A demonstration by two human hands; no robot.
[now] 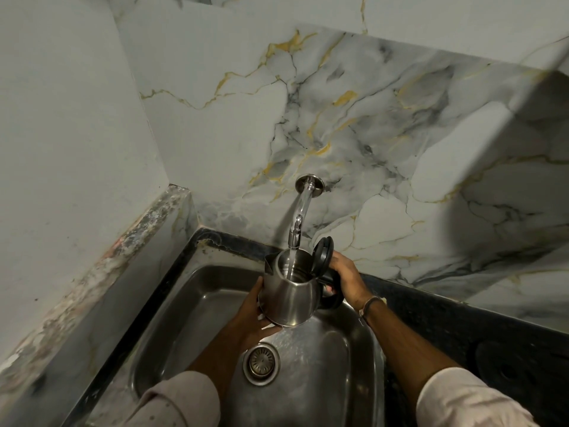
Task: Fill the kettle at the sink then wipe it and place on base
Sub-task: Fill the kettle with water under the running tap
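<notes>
Sleeves (181, 402): pale cuffs at the sink's near edge, one on each forearm.
Drain (261, 362): round metal strainer in the sink floor, toward the near edge, between the two forearms.
Sink (172, 318): steel basin set into a dark counter (431, 309).
Left hand (252, 312): cups the kettle low on its left side, with the thumb up the steel wall and the fingers curled under the base.
Kettle (291, 297): brushed steel, held upright in the air over the far half of the sink, clear of the floor and rim. Its spout (268, 265) points toward the far left corner.
Right hand (346, 277): wrapped round the kettle's black handle (334, 298) on the right side. A band (369, 305) circles the wrist.
Lid (323, 252): black, hinged open and standing up just beyond the right hand's knuckles.
Water (291, 263): clear stream falling from the tap into the kettle's open mouth.
Tap (300, 214): chrome spout curving out of the wall above the sink's far edge.
Wall (369, 134): marble-look panels with grey and gold veins, behind the sink.
</notes>
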